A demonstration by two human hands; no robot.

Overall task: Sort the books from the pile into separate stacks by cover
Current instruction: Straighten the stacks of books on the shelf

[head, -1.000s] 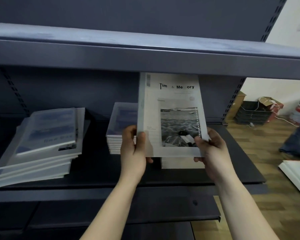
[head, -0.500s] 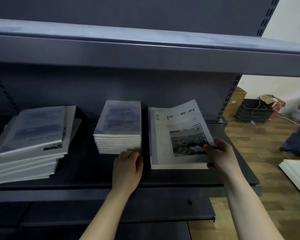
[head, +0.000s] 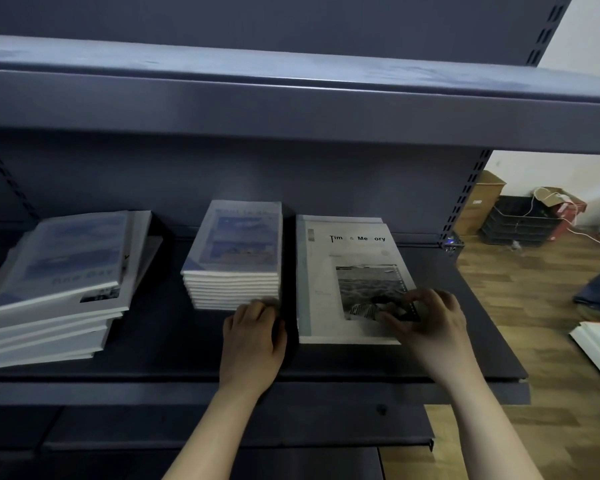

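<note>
Left hand (head: 253, 337), fingers relaxed, butts the front of the blue-cover stack (head: 236, 251). Right hand (head: 430, 320), fingers loose, rests on the Time & Memory book (head: 329, 289) topping its own stack. I'd nudge its edges flush before lifting off. Far left: unsorted pile (head: 59, 271).

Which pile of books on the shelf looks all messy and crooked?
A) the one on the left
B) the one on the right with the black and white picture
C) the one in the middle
A: the left pile has its books fanned out at different angles, while the middle stack and the right stack sit nearly squared up.
</note>
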